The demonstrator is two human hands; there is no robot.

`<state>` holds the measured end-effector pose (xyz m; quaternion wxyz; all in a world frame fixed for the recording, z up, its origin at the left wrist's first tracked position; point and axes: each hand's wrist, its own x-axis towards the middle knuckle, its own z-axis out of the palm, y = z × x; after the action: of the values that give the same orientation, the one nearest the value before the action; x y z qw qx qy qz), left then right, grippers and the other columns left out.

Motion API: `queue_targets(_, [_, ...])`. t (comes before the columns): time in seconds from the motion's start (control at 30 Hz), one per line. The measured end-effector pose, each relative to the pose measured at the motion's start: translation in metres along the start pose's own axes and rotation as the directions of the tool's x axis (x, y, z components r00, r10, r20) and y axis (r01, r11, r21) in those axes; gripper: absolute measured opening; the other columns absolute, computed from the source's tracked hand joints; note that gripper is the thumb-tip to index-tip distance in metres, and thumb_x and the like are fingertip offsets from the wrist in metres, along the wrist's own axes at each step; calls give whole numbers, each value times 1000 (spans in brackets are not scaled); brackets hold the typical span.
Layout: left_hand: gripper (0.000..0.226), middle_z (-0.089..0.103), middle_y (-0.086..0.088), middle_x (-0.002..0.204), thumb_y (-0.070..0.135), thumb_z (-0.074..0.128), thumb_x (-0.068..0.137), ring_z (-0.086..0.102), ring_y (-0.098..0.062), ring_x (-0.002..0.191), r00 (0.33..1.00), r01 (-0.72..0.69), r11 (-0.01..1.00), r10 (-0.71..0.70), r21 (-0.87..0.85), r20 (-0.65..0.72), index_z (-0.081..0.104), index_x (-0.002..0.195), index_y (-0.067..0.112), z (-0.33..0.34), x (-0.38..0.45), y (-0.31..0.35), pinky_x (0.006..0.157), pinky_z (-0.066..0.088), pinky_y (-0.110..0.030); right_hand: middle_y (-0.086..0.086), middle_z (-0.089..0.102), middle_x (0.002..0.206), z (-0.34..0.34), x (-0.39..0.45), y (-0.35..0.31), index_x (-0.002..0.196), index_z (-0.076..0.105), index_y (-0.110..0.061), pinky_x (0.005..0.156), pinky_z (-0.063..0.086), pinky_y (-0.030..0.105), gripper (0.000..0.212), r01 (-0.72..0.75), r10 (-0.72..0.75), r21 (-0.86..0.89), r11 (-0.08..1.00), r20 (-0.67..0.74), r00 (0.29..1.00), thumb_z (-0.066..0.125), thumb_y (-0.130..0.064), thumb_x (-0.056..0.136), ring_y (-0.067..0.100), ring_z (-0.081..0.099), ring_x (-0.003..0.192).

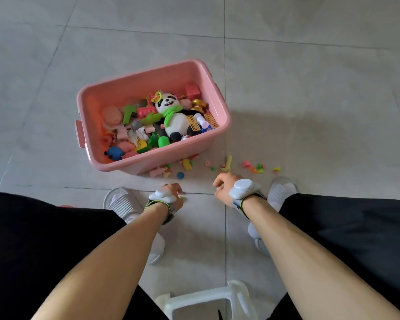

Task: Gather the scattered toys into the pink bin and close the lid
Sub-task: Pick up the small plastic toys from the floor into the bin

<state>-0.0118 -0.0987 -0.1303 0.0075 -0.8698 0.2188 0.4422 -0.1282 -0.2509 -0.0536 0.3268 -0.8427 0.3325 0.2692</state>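
Observation:
The pink bin (219, 105) stands open on the tiled floor, holding a panda plush (173, 116) and several plastic toys. No lid is in view. Small toys lie scattered in front of it: a yellow piece (228, 163), a blue disc (180, 175), a yellow block (186, 164), pink bits (156, 172) and a pink-green cluster (254, 167). My left hand (171, 192) is down at the floor with curled fingers, and a tiny green toy (181, 198) sits at its fingertips. My right hand (223, 185) is curled just below the yellow piece; its palm is hidden.
A white plastic stool (206, 301) is under me between my knees. My feet in grey slippers (123, 202) (283, 189) flank the hands. Grey tile floor spreads around the bin on all sides.

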Motion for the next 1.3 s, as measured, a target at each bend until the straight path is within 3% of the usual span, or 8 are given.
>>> queue_targets(0.2, [59,20,-7,152,16,54,89,30,-26,137,1000,10,995,-8,96,-20,35,143,30,26,31,12,90,42,-36,3,59,124,16,21,21,118,62,-20,69,38,19,37,-78,76,82,994,34,997,52,-6,84,20,55,95])
queue_targets(0.3, [59,21,-11,149,15,58,88,33,-30,134,997,66,996,-63,65,-41,38,142,28,37,45,16,91,43,-39,1,65,114,24,32,30,115,62,-23,60,43,18,38,-127,116,139,982,86,989,57,-6,81,18,55,87])
queue_targets(0.47, [47,32,-18,131,1,52,85,45,-37,117,999,-17,990,22,140,-39,46,130,8,47,63,13,89,49,-43,-3,67,103,28,44,45,95,58,-32,71,47,21,24,-202,188,254,946,78,979,58,-14,80,20,63,92])
queue_targets(0.6, [35,36,-18,135,3,47,90,50,-34,114,997,-56,987,64,149,-49,51,125,5,47,73,24,89,47,-39,-4,68,99,24,51,64,93,59,-33,76,53,25,23,-260,254,320,911,60,965,60,-17,78,20,65,90])
queue_targets(0.8, [27,38,-9,130,10,47,91,50,-24,96,991,-112,993,108,-41,-84,59,115,16,50,82,64,75,40,-29,-5,69,98,28,64,82,90,59,-33,82,55,31,22,-315,312,327,891,62,948,58,-16,76,21,65,90])
queue_targets(0.9, [22,43,-6,125,16,52,88,50,-23,89,992,-94,987,81,-133,-97,61,107,22,53,87,81,83,49,-35,0,65,114,29,74,89,113,61,-26,88,52,30,36,-324,321,254,911,52,946,55,-12,80,25,62,102])
queue_targets(1.03, [23,55,5,115,24,59,83,57,-20,90,995,-23,957,-6,-289,-99,65,105,30,53,92,84,78,48,-29,5,52,130,28,91,98,128,53,-18,92,45,29,42,-303,307,207,930,14,952,55,-10,87,26,55,116])
queue_targets(1.3, [10,67,13,91,36,65,82,63,-14,82,976,194,843,-217,-502,13,66,92,38,52,91,81,62,43,-22,13,39,130,46,121,96,129,45,-11,91,48,37,49,-211,236,197,957,-111,965,58,-4,83,37,56,107])
